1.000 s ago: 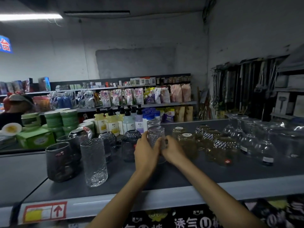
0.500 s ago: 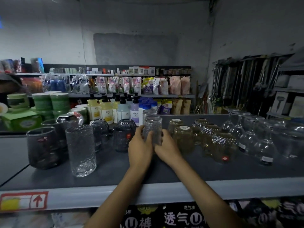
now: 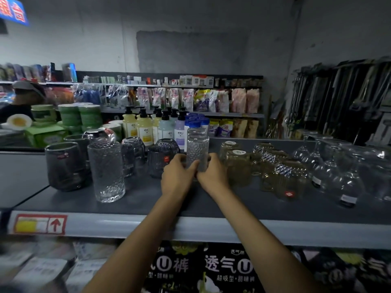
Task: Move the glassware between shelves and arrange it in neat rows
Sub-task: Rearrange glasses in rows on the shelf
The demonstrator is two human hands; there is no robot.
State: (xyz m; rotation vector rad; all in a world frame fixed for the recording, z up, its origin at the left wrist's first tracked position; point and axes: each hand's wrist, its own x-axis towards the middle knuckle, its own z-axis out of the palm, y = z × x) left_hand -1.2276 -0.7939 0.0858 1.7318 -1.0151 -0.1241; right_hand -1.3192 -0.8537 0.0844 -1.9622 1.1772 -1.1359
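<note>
Your left hand [image 3: 177,176] and right hand [image 3: 212,176] curl their fingers round the base of a tall dimpled clear glass [image 3: 197,149], one on each side. The glass stands upright midway along the grey shelf [image 3: 148,199], between a dark ribbed tumbler [image 3: 161,160] and an amber mug [image 3: 238,169].

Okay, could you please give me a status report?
Left hand and right hand grip tall clear dimpled glass tumbler, upright, base hidden. Close either side: dark smoky glass and amber glass mug.
</note>
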